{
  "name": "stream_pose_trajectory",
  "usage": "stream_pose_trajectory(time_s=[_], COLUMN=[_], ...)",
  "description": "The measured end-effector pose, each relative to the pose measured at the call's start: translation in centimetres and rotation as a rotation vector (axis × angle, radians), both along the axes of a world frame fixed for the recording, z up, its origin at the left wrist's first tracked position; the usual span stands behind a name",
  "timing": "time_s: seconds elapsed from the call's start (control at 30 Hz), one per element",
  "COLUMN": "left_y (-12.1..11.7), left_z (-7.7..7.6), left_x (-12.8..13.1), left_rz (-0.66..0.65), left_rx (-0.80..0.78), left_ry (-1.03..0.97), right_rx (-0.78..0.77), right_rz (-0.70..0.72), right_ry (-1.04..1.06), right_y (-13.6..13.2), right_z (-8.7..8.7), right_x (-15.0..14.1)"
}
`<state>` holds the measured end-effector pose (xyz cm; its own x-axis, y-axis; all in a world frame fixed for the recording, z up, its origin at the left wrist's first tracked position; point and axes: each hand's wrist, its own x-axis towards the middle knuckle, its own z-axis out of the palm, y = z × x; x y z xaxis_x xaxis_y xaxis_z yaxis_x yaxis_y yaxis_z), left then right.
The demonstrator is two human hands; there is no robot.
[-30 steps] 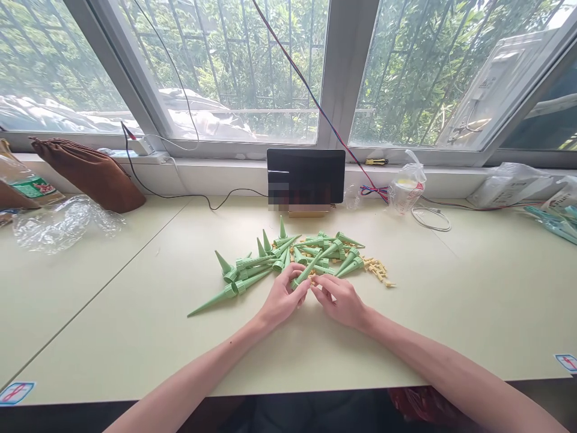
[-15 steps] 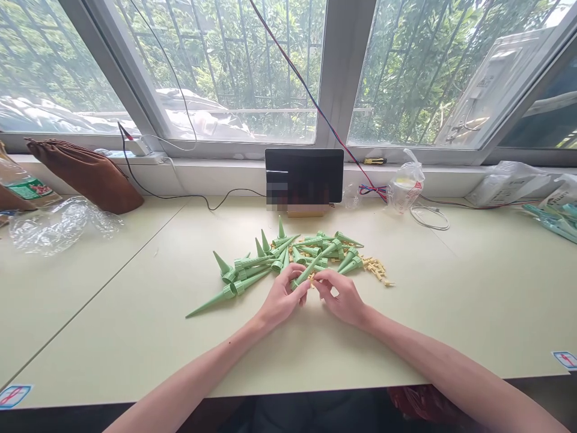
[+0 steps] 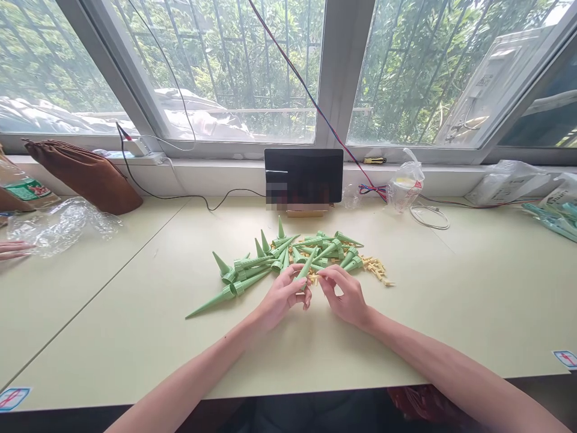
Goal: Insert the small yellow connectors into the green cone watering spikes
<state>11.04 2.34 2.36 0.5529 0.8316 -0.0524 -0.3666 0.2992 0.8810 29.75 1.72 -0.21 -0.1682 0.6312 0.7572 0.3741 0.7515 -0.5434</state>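
My left hand [image 3: 280, 299] is closed around a green plastic plant-watering spike [image 3: 308, 266], its narrow tip slanting up and away from me. Pinched in the fingers of my right hand [image 3: 347, 296] is a small yellow plastic valve [image 3: 315, 278], close beside the spike. Whether the two pieces touch I cannot tell. Beyond my hands lies a pile of similar green spikes [image 3: 252, 262], some standing tip up and others on their sides. Loose yellow valves [image 3: 377, 269] are scattered at the right of the pile and among the spikes.
A black-screened tablet [image 3: 304, 177] stands at the back. At the left are a brown pouch [image 3: 85, 174], crumpled clear plastic [image 3: 65, 225] and another person's hand [image 3: 15, 249]. A bagged cup [image 3: 406, 186] and a coiled white cable [image 3: 430, 218] lie at the back right.
My hands have drawn slightly apart, and the spike in my left hand has turned more upright. Another person's hand has come in at the left edge.
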Motion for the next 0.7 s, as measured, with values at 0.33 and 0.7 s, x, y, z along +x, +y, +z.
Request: stream_pose_trajectory(time_s=[0.33,0.7], left_y=[-0.16,-0.06], left_z=[0.1,-0.29], left_x=[0.16,-0.04], left_rz=[-0.042,0.01], left_rx=[0.005,0.041], left_ry=[-0.056,-0.004], right_rx=[0.104,0.136], right_rz=[-0.006,0.005], right_ry=[0.012,-0.017], right_y=[-0.2,-0.19], right_z=[-0.15,0.05], right_x=[0.14,0.17])
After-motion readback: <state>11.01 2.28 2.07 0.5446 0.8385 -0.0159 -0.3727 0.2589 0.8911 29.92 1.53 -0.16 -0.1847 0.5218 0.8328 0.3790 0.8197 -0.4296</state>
